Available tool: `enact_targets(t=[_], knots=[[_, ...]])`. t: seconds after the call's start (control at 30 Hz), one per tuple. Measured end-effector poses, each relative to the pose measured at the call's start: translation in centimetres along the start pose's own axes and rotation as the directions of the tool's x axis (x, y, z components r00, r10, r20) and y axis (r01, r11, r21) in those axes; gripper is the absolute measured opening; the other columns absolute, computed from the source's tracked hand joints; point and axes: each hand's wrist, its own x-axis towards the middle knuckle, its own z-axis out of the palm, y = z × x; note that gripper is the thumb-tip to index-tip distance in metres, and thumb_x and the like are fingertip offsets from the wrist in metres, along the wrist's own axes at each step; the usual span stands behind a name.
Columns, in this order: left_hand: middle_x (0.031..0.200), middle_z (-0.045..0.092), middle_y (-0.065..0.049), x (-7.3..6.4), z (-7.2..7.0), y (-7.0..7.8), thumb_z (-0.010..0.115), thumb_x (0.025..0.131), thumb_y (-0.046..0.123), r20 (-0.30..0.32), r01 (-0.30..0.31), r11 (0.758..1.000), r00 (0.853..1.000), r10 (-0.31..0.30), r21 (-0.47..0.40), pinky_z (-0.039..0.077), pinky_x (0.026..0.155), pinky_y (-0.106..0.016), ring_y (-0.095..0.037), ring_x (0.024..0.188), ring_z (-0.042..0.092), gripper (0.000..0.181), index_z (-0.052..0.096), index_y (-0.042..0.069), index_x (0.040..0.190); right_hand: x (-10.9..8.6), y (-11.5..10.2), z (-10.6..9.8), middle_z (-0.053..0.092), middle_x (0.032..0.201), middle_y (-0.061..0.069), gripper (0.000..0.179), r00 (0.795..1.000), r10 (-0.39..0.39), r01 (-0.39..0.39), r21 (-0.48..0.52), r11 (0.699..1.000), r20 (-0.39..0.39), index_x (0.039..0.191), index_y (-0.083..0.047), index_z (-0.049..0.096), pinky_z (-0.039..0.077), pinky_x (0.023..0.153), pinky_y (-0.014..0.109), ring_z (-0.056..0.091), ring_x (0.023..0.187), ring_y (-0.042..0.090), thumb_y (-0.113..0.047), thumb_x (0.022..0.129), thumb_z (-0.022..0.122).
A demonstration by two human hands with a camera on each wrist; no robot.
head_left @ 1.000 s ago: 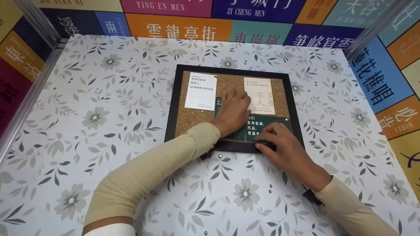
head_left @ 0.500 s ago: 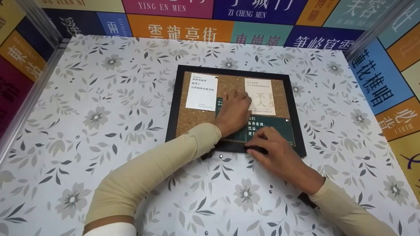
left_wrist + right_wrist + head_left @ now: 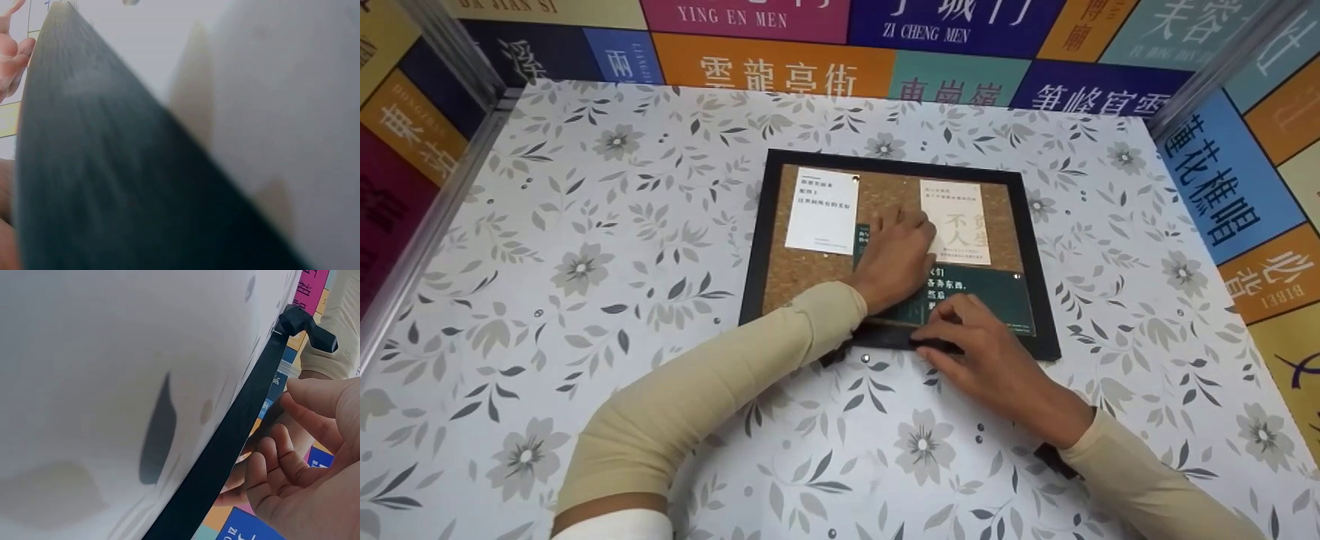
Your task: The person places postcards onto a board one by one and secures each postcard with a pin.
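Observation:
A cork board point(image 3: 802, 289) in a black frame point(image 3: 1042, 307) lies on the table with paper cards on it. My left hand point(image 3: 896, 259) rests on the board, fingers bent and spread over a dark green card point(image 3: 911, 309), most of which it hides. A second green card point(image 3: 997, 292) with white writing lies to its right. At that card's lower left corner, over the frame's near edge, is my right hand point(image 3: 997, 352). Its thumb and index fingertips meet in the right wrist view, the other fingers point(image 3: 281, 461) curled; I cannot tell whether something small is between them.
A white card point(image 3: 817, 229) is at the board's upper left, a cream card point(image 3: 956, 206) at its upper right. A small shiny round thing point(image 3: 865, 358) lies by the near frame edge. Coloured panels point(image 3: 780, 71) with writing stand behind the flowered tabletop point(image 3: 585, 375).
My right hand has slid left along the board's near edge, uncovering the right part of the green card. My left hand stays in place.

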Motion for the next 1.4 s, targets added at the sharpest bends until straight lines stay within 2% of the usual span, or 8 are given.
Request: enact_targets(t=[0.23,0.53,0.73,1.03,1.4], knots=[[0.148,0.065,-0.009,0.0,0.1,-0.1,0.069,0.109,0.025,-0.002,-0.004,1.000,1.000,0.004,-0.009,0.039,0.119,-0.053,-0.034,0.141,0.053,0.023,0.075,0.008,0.123,0.1,-0.4,0.3,0.066,0.110,0.008,0.021,1.000,-0.031,0.031,-0.005,1.000,0.007,0.107,-0.009,0.086,0.055,0.091,0.037,0.060,0.107,0.023,-0.004,0.088,0.092],[0.148,0.065,-0.008,0.0,-0.1,0.1,0.068,0.110,0.024,0.012,0.005,1.000,1.000,-0.005,-0.006,0.035,0.126,-0.060,-0.035,0.142,0.052,0.024,0.075,0.007,0.126,0.4,-1.0,0.5,0.066,0.113,0.008,0.018,0.999,-0.021,0.021,0.000,1.000,0.034,0.107,-0.010,0.086,0.055,0.091,0.039,0.059,0.108,0.023,-0.006,0.090,0.092],[0.146,0.066,-0.007,0.1,0.0,0.1,0.069,0.109,0.025,0.010,0.010,1.000,1.000,-0.010,-0.005,0.031,0.128,-0.066,-0.037,0.144,0.052,0.024,0.075,0.008,0.125,0.5,-1.2,0.7,0.066,0.112,0.008,0.017,0.999,-0.036,0.035,0.012,0.999,0.035,0.107,-0.010,0.086,0.055,0.091,0.039,0.060,0.107,0.023,-0.007,0.091,0.091],[0.150,0.065,-0.008,0.1,0.0,0.1,0.067,0.110,0.026,0.020,0.016,1.000,1.000,-0.015,-0.010,0.028,0.129,-0.067,-0.036,0.146,0.050,0.026,0.074,0.008,0.128,0.7,-1.5,1.2,0.064,0.107,0.005,0.014,0.996,-0.079,0.078,0.046,0.996,0.029,0.104,-0.009,0.086,0.052,0.085,0.037,0.059,0.102,0.021,-0.007,0.091,0.091],[0.152,0.063,-0.008,0.0,0.0,0.1,0.066,0.111,0.025,0.021,0.022,1.000,1.000,-0.022,-0.015,0.026,0.130,-0.067,-0.038,0.150,0.047,0.023,0.074,0.009,0.126,1.2,-2.3,1.8,0.062,0.108,0.003,0.014,0.992,-0.067,0.059,0.084,0.995,0.105,0.107,-0.012,0.087,0.053,0.086,0.037,0.059,0.102,0.018,-0.014,0.093,0.090]])
